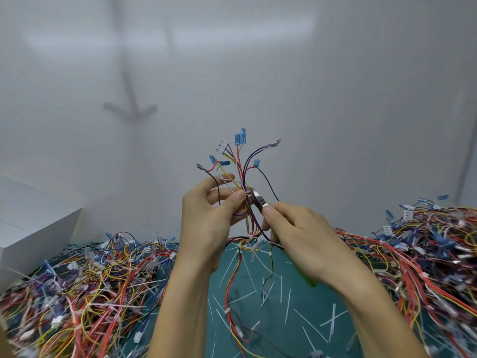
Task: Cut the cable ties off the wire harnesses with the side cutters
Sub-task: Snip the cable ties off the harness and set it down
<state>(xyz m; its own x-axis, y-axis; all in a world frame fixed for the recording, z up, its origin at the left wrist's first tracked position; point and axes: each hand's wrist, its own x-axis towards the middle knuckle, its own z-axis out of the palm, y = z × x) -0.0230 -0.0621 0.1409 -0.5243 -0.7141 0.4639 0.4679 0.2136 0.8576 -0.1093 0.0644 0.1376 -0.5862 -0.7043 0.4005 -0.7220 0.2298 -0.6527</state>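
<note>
up above the mat (271,337), the left hand (206,223) pinches a harness (241,174) between thumb and curled fingers. its wires fan upward to blue terminals and a white plug, and the rest trails down onto the mat. the right hand (296,228) is wrapped round the cutters (257,198), thumb up near the metal head, a green handle poking out below the palm. the cutter nose sits right at a white tie (248,194) on the bundle, just beside the left thumb tip; whether the blades have met on it is hard to tell. cut ties (287,303) lie scattered on the teal mat under both wrists. a heap of harnesses (90,280) covers the mat's left side and a second heap (426,244) rises on the right, many there with white ties on. a white box (33,223) stands at far left against the pale wall (309,86).
</note>
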